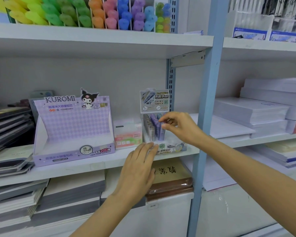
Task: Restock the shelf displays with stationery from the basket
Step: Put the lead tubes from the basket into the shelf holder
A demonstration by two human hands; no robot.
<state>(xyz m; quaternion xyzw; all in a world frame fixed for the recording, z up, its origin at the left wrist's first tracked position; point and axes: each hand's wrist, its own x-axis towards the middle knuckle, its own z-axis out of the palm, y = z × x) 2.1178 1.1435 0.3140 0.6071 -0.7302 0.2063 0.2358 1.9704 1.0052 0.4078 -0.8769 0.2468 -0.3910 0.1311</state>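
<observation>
The right hand (181,129) pinches a small tube (161,134) in the clear box (171,148) on the shelf (92,165).
The tube looks light, hard and smooth, so its top is the best place to hold. The left hand (140,166) rests straight fingers on the box front.

Left hand (140,170) reaching forward, palm down, fingers straight and together. Right hand (179,129) higher, forearm extended, thumb and forefinger pinching purple tube (161,134).
</observation>
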